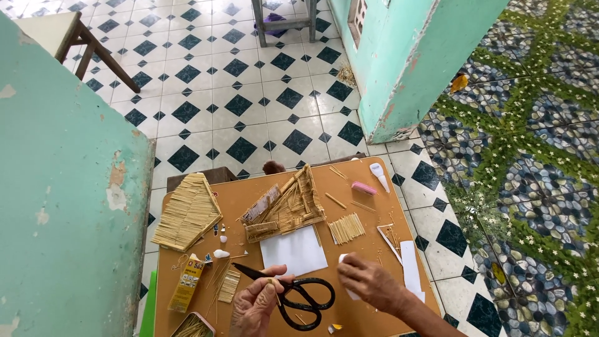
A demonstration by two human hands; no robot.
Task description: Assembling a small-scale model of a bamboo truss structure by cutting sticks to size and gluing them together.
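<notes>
Left hand [256, 307] holding black scissors [293, 293], blades pointing left, lying crosswise

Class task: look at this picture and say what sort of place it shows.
Probably a home porch or entryway used as a craft spot: diamond-patterned floor tiles, turquoise walls, and a low brown table holding a model house of sticks.

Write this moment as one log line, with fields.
left hand: holds black scissors | right hand: touches white paper piece | surface: brown board
</notes>
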